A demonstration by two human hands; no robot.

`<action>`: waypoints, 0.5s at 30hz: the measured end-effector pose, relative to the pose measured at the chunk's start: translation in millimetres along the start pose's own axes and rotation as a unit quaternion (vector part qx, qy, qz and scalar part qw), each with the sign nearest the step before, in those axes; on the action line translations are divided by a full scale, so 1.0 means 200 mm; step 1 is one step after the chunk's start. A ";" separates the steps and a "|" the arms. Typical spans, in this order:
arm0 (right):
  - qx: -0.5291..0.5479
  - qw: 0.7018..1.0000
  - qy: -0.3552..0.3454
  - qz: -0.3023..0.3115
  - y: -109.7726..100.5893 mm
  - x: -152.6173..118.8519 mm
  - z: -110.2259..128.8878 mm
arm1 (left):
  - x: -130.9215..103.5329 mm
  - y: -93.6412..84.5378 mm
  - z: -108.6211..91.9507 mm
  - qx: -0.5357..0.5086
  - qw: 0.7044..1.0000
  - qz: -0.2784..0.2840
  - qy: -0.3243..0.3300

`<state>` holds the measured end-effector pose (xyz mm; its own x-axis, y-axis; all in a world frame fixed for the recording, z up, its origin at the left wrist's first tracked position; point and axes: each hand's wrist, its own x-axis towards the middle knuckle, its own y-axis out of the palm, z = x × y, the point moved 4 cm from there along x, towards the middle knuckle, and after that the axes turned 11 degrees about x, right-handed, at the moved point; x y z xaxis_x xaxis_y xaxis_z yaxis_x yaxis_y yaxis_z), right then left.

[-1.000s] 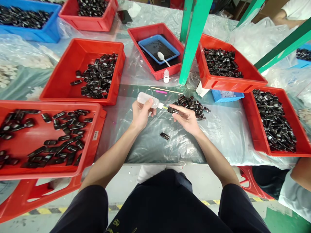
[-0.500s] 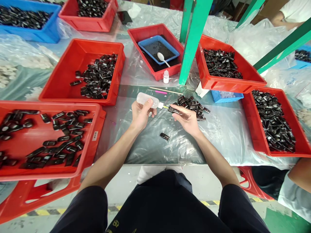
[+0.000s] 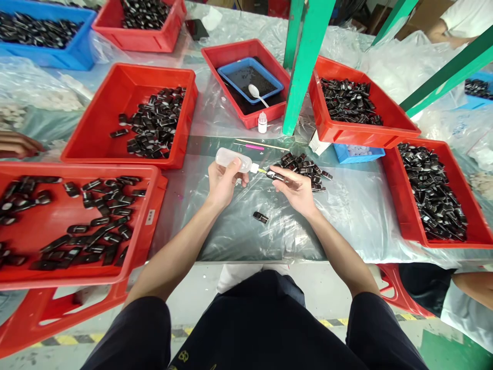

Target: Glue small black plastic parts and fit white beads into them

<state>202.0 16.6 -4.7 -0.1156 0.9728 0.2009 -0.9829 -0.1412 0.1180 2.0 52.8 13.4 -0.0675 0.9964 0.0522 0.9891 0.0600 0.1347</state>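
My left hand (image 3: 223, 184) is wrapped round a translucent squeeze bottle (image 3: 230, 159) with a white cap and a thin yellowish needle tip. The bottle lies nearly level, its tip pointing right. Between the fingers of my right hand (image 3: 296, 189) is a small glossy black plastic part (image 3: 275, 175), and the needle tip meets its left end; whether it goes inside I cannot tell. A pile of similar black parts (image 3: 308, 167) lies just behind my right hand. One single black part (image 3: 261, 217) rests on the plastic-covered table (image 3: 239, 239) nearer to me.
Red bins of black parts stand left (image 3: 152, 221), back left (image 3: 129, 74), back right (image 3: 358, 134) and right (image 3: 427, 241). A small dropper bottle (image 3: 262, 123), a thin stick (image 3: 262, 144) and a pink-handled tool (image 3: 254, 147) lie ahead. A green post (image 3: 304, 67) rises behind. Another person's hand (image 3: 17, 145) appears at left.
Another person's hand has come into view at the left edge. My hands, the bottle and the black part hold nearly the same position.
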 end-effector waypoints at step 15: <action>-0.303 0.924 -0.059 0.228 0.13 -0.08 0.01 | 0.06 -0.07 0.02 -0.064 0.994 -0.079 -0.036</action>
<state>179.5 -3.1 -2.2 -0.5556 0.8061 0.2039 -0.7402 -0.3679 -0.5628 -11.9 65.0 7.7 -0.2075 0.9770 -0.0495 0.9416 0.2131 0.2605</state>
